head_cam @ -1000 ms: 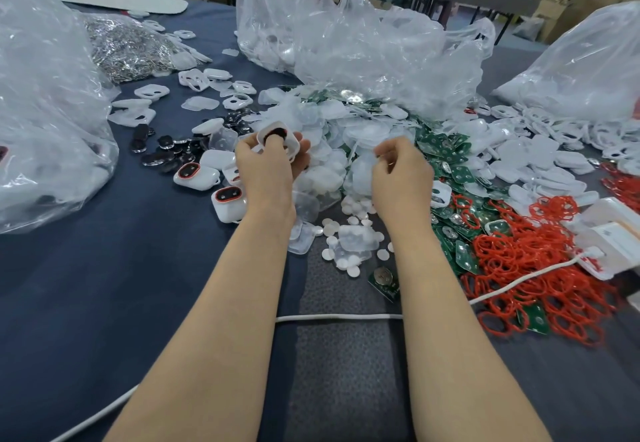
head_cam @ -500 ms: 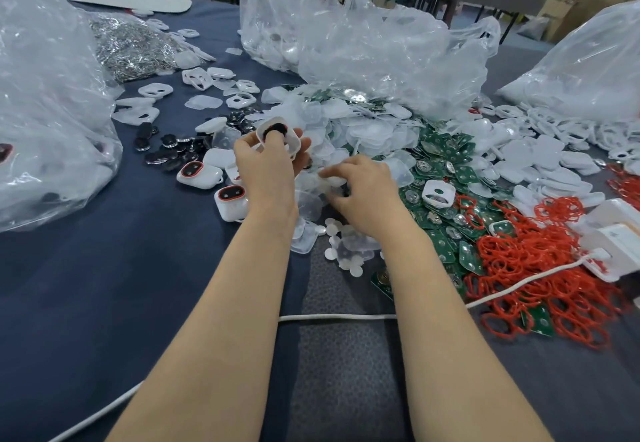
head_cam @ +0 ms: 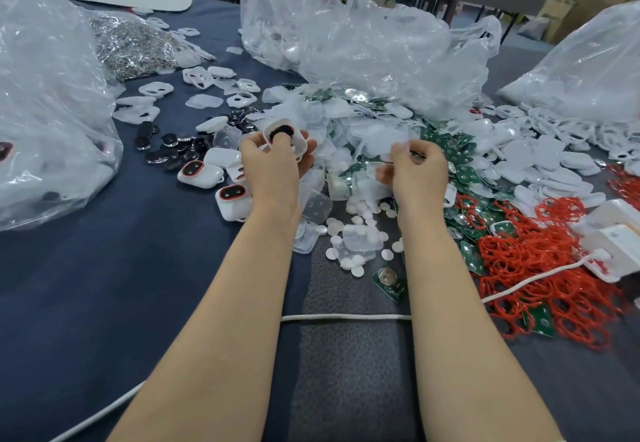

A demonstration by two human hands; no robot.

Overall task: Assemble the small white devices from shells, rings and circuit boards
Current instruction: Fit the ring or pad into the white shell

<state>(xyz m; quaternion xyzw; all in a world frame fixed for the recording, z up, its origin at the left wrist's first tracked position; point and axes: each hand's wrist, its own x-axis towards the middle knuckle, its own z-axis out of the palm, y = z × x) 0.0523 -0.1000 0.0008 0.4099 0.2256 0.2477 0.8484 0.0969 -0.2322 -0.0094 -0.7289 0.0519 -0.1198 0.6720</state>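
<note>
Since the earlier frame the right hand (head_cam: 419,171) has drawn back from beside the left hand and risen above the middle of the tabletop (head_cam: 104,286). Its thumb and forefinger are pressed together, pinching a small translucent piece (head_cam: 398,148) whose shape cannot be made out, and the other fingers are curled under. The left hand (head_cam: 273,168) is raised with its back to the camera and its fingers curled round a white shell (head_cam: 285,137). The shell is a rounded square of smooth plastic with a dark opening, and it is tilted toward the viewer. Both forearms are bare and reach forward from the near edge. Beside the left wrist lie assembled devices (head_cam: 233,201), glossy white with a red-rimmed oval window. Frosted translucent covers (head_cam: 363,126) are heaped past the hands, and flat white discs (head_cam: 356,270) are scattered between the forearms. Green circuit boards (head_cam: 464,171) and a tangle of red rings (head_cam: 540,268) spread toward the right edge. A white cable (head_cam: 346,317) runs beneath both forearms. Crinkled clear plastic bags (head_cam: 381,43) stand along the far edge.
</note>
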